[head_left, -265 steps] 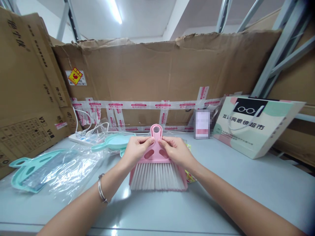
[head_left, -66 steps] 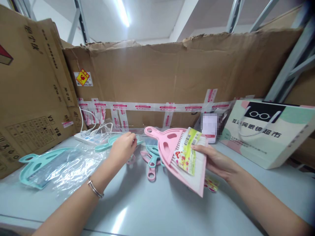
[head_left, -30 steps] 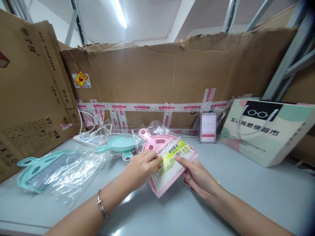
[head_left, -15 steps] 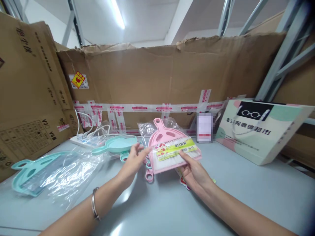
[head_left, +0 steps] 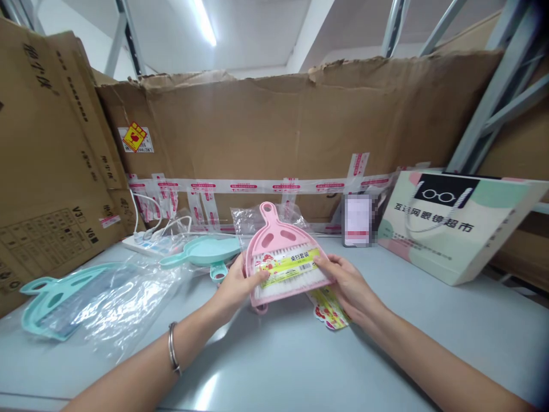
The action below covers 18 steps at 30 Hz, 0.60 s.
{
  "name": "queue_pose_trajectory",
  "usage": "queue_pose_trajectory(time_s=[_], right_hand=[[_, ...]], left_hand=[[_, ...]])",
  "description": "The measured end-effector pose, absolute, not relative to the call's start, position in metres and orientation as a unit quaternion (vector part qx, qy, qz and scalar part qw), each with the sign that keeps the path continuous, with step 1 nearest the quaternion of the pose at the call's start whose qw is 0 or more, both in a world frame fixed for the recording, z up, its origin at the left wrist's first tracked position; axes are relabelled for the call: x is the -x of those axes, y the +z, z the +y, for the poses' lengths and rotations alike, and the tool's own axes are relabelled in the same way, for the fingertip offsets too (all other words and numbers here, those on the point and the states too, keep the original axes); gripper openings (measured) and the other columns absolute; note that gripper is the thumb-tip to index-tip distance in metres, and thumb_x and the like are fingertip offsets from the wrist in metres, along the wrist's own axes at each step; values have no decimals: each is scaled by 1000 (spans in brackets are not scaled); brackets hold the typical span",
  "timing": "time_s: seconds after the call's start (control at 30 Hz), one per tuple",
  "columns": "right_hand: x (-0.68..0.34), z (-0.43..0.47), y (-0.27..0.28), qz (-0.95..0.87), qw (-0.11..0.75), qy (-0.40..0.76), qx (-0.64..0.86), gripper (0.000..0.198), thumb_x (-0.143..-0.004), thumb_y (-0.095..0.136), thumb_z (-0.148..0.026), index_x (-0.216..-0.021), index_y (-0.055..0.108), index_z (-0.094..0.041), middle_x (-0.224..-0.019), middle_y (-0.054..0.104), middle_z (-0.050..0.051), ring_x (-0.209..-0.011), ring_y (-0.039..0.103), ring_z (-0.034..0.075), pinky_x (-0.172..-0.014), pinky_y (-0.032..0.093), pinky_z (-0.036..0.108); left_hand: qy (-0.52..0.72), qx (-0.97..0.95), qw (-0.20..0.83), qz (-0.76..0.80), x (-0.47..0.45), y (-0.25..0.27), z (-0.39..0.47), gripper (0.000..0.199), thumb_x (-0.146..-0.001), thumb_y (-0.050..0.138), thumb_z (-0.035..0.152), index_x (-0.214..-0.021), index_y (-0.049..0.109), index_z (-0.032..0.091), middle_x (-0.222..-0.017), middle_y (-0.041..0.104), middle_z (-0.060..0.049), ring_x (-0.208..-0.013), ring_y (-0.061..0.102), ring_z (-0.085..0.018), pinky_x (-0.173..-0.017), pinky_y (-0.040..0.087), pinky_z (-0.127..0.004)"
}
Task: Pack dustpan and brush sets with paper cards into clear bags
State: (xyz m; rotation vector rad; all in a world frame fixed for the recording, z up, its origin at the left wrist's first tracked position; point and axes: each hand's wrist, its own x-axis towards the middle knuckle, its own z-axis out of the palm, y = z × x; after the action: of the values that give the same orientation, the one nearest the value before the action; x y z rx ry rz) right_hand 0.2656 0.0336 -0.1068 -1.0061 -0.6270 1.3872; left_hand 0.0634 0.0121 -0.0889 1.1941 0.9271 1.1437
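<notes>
A pink dustpan set (head_left: 279, 234) is held up over the table, its handle loop pointing up. White brush bristles and a yellow-green label (head_left: 288, 266) show on its front. My left hand (head_left: 240, 280) grips its left edge, thumb on the front by the label. On the right edge, my right hand (head_left: 345, 280) is closed with its thumb near the label's end. Below the set lies a colourful printed card (head_left: 329, 309), partly covered by the right hand. Clear plastic wrap (head_left: 242, 220) shows behind the pink pan.
A turquoise dustpan (head_left: 47, 306) in clear plastic (head_left: 141, 303) lies at the left. Another turquoise pan (head_left: 210, 250) sits near a power strip (head_left: 150, 243). A phone (head_left: 358, 220) leans at the back, beside a paper bag (head_left: 454, 229). Cardboard (head_left: 257, 131) walls the table's back.
My left hand has come onto the pink set's left edge. The set has turned to face me and shifted slightly left, and more of the card below shows.
</notes>
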Motion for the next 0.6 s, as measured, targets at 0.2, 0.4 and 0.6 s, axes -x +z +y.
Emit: queue_pose_trajectory(time_s=[0.2,0.4,0.6], right_hand=[[-276,42,-102,-342,492,718,355,22,-71,62,-14,-93,57,-13,-86,70,9,-82,67,20,-78,53,33],[-273,40,-100,-353,474,713,377,25,-69,61,-6,-94,59,-10,-85,71,11,-80,67,22,-75,55,33],[-265,42,-110,-348,478,684,427,22,-77,59,-22,-93,60,-8,-82,71,13,-71,68,21,-69,56,30]], left_hand=[[460,-528,606,377,-62,-92,13,57,-66,66,23,-116,40,16,-100,62,-13,-62,62,-17,-43,47,-23],[435,-520,628,383,-63,-91,10,54,-67,61,21,-117,39,18,-92,64,-10,-54,58,-16,-36,44,-23],[452,-476,582,479,-69,-90,10,45,-67,65,34,-104,49,15,-75,65,-8,-48,58,-17,-36,45,-26]])
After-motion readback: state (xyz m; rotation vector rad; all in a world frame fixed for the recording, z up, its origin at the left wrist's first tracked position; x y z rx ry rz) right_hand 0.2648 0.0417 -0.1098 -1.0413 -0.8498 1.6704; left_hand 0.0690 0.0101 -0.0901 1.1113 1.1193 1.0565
